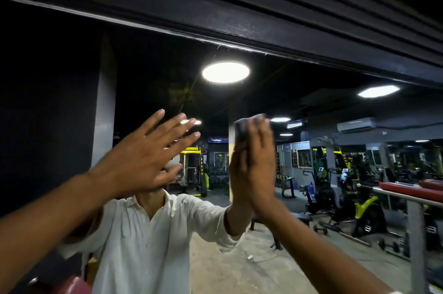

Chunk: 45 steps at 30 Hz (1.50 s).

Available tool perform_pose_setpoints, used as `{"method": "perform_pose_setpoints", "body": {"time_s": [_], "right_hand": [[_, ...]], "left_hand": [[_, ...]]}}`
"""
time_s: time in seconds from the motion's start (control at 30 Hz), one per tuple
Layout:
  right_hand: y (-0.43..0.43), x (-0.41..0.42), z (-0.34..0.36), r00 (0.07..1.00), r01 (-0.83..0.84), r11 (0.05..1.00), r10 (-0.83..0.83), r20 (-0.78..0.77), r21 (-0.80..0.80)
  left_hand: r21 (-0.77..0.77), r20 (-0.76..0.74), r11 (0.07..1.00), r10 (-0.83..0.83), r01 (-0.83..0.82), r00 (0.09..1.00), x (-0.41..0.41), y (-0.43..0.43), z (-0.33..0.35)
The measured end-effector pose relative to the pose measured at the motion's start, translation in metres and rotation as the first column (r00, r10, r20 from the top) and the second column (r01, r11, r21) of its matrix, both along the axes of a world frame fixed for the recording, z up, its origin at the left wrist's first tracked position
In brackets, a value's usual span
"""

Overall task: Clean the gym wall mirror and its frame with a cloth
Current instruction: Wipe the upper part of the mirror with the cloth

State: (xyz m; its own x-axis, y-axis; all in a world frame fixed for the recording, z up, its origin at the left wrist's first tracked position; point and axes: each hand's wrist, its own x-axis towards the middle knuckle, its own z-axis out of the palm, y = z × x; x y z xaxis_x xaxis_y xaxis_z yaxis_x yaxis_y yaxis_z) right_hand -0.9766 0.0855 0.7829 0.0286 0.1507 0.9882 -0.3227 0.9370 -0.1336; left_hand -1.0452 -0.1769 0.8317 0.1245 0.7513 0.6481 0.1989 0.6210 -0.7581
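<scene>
Both hands are working apart at the large wall mirror: my left hand is lying flat, fingers spread, and my right hand is pressing a dark grey cloth to the glass. Cobweb threads are clinging under the black top frame, so I judge it is not yet wiped.

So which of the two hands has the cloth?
The right hand, fingers straight, pressing the dark cloth against the mirror; the left hand is bare, fingers spread.
</scene>
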Motion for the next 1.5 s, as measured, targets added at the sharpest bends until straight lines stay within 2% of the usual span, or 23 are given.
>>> {"method": "perform_pose_setpoints", "body": {"time_s": [0.07,0.13,0.17,0.2,0.23,0.3,0.33,0.4,0.47,0.53,0.63,0.7,0.77,0.83,0.9,0.97,1.03,1.13,1.17,1.27,1.33,1.43,1.5], "right_hand": [[-0.030,-0.002,-0.009,0.999,-0.013,0.932,-0.002,0.042,0.363],[-0.026,-0.001,0.011,0.990,0.083,0.709,-0.139,0.024,0.700],[-0.018,-0.003,0.031,0.980,0.140,0.624,-0.199,-0.017,0.769],[-0.011,-0.006,0.053,0.976,0.169,0.632,-0.212,-0.041,0.757],[-0.007,-0.008,0.074,0.982,0.160,0.712,-0.183,-0.039,0.684],[-0.011,-0.011,0.110,0.997,0.071,0.913,-0.070,-0.018,0.402],[-0.023,-0.011,0.122,0.999,0.022,0.970,-0.013,-0.037,0.244],[-0.061,-0.015,0.129,0.992,-0.072,0.996,0.077,-0.100,0.052],[-0.108,-0.015,0.117,0.984,-0.141,0.984,0.152,-0.098,0.110],[-0.137,-0.016,0.094,0.993,-0.062,0.934,0.094,-0.074,0.352],[-0.115,-0.018,0.098,0.994,0.104,0.737,-0.070,-0.079,0.668],[-0.083,-0.017,0.130,0.998,0.069,0.815,-0.062,-0.031,0.575],[-0.057,-0.014,0.159,0.996,0.048,0.959,-0.024,-0.088,0.279],[-0.058,-0.016,0.173,0.983,0.031,0.999,-0.029,-0.182,0.012],[-0.086,-0.023,0.174,0.974,0.028,0.997,-0.043,-0.224,-0.069],[-0.124,-0.026,0.163,0.976,0.008,0.999,0.002,-0.217,0.044],[-0.154,-0.025,0.148,0.987,-0.024,0.964,0.065,-0.148,0.264],[-0.149,-0.021,0.151,0.995,0.073,0.869,-0.027,-0.099,0.490],[-0.140,-0.019,0.159,0.992,0.098,0.889,-0.050,-0.118,0.447],[-0.118,-0.016,0.179,0.990,0.048,0.996,-0.037,-0.134,0.076],[-0.130,-0.019,0.178,0.987,0.011,1.000,-0.011,-0.161,-0.003],[-0.159,-0.021,0.154,0.988,-0.031,0.978,0.061,-0.143,0.208],[-0.169,-0.023,0.121,0.993,-0.015,0.917,0.060,-0.101,0.398]], "left_hand": [[0.027,-0.011,0.999,0.026,-0.025,1.000,-0.003,-0.027,0.016],[0.061,-0.011,0.996,0.061,-0.060,0.998,-0.006,-0.054,0.026],[0.079,-0.014,0.994,0.072,-0.071,0.997,-0.007,-0.065,0.028],[0.108,-0.017,0.992,0.072,-0.070,0.997,-0.008,-0.073,0.027],[0.161,-0.019,0.985,0.060,-0.056,0.998,-0.008,-0.078,0.025],[0.320,-0.005,0.947,0.015,-0.013,1.000,-0.009,-0.083,0.019],[0.402,0.014,0.916,-0.008,0.002,1.000,-0.008,-0.084,0.018],[0.502,0.047,0.865,-0.042,0.013,0.998,-0.006,-0.084,0.017],[0.511,0.066,0.860,-0.060,0.018,0.996,-0.006,-0.084,0.016],[0.493,0.070,0.870,-0.064,0.021,0.995,-0.006,-0.083,0.017],[0.437,0.047,0.900,-0.022,-0.001,0.999,-0.005,-0.097,0.027],[0.377,0.015,0.926,0.011,-0.016,1.000,-0.006,-0.115,0.038],[0.370,-0.004,0.929,0.028,-0.024,1.000,-0.009,-0.129,0.043],[0.413,-0.017,0.911,0.023,-0.014,1.000,-0.012,-0.132,0.040],[0.433,-0.008,0.901,0.015,-0.010,1.000,-0.014,-0.130,0.037],[0.425,0.004,0.905,0.024,-0.024,1.000,-0.011,-0.131,0.036],[0.413,0.009,0.910,0.041,-0.041,0.999,-0.011,-0.132,0.036],[0.415,0.016,0.908,0.047,-0.049,0.999,-0.012,-0.132,0.036],[0.418,0.012,0.907,0.049,-0.050,0.999,-0.012,-0.132,0.036],[0.425,-0.008,0.904,0.057,-0.048,0.998,-0.011,-0.131,0.032],[0.425,-0.028,0.904,0.059,-0.041,0.998,-0.010,-0.129,0.032],[0.426,-0.030,0.903,0.070,-0.050,0.997,-0.009,-0.128,0.031],[0.436,-0.005,0.897,0.085,-0.074,0.996,-0.009,-0.127,0.026]]}}
